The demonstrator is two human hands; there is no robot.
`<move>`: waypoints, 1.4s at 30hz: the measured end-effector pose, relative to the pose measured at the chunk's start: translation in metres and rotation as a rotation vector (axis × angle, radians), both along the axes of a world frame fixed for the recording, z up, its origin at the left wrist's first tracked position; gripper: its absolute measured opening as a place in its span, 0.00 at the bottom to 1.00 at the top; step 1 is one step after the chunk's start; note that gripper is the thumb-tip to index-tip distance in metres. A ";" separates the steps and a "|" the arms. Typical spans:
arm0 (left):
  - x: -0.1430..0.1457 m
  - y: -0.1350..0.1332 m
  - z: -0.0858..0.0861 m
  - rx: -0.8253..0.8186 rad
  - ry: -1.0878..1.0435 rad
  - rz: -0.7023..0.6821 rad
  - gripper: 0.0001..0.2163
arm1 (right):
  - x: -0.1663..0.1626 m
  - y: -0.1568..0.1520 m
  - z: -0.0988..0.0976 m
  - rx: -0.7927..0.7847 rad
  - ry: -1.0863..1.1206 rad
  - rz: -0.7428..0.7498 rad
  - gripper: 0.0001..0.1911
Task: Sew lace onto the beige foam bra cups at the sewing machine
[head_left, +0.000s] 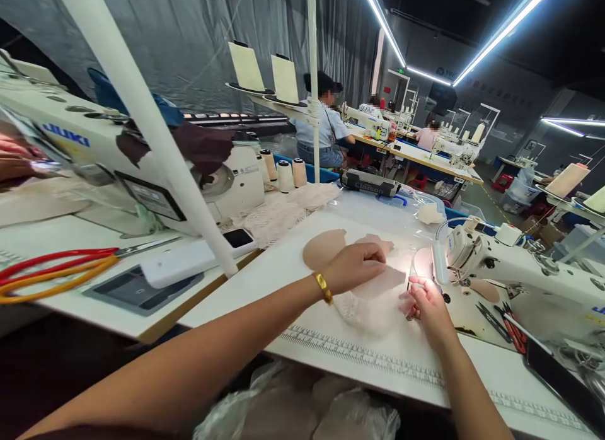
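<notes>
My left hand (357,268), with a gold band at the wrist, is over the white table with its fingers curled together above pale pink fabric (378,285). Whether a fold of cloth lies between those fingers I cannot make out. Under the machine's bright lamp, my right hand (428,301) pinches a small piece of sheer pink fabric (405,303). White lacy cloth (362,314) spreads between the two hands. A beige rounded fabric piece (324,249) lies just beyond my left wrist. The sewing machine (496,257) stands right of my right hand.
Thread snips (494,323) and a black phone-like slab (564,383) lie at the right. A ruler strip (359,355) runs along the table's front. At left are a white pole (146,125), large scissors (94,263) and another machine (80,137). Co-workers sit farther back.
</notes>
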State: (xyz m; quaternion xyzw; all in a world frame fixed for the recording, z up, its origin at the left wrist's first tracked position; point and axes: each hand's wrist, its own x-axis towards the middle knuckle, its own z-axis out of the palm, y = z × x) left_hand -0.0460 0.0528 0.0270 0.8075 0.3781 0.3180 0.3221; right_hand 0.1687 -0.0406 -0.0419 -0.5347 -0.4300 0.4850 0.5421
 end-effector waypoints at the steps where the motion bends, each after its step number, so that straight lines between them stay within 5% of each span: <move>1: 0.000 -0.010 -0.003 -0.026 0.012 -0.034 0.07 | -0.001 -0.002 0.001 0.014 0.003 -0.006 0.32; 7: 0.009 -0.032 -0.020 -0.004 0.106 -0.044 0.06 | -0.010 -0.016 0.003 0.117 -0.053 -0.057 0.32; 19: 0.005 -0.011 -0.014 -0.039 0.069 0.003 0.06 | -0.005 -0.021 -0.010 0.090 0.090 -0.162 0.29; 42: 0.012 -0.022 -0.017 0.005 0.126 -0.061 0.05 | -0.013 -0.026 -0.003 0.115 0.127 -0.203 0.33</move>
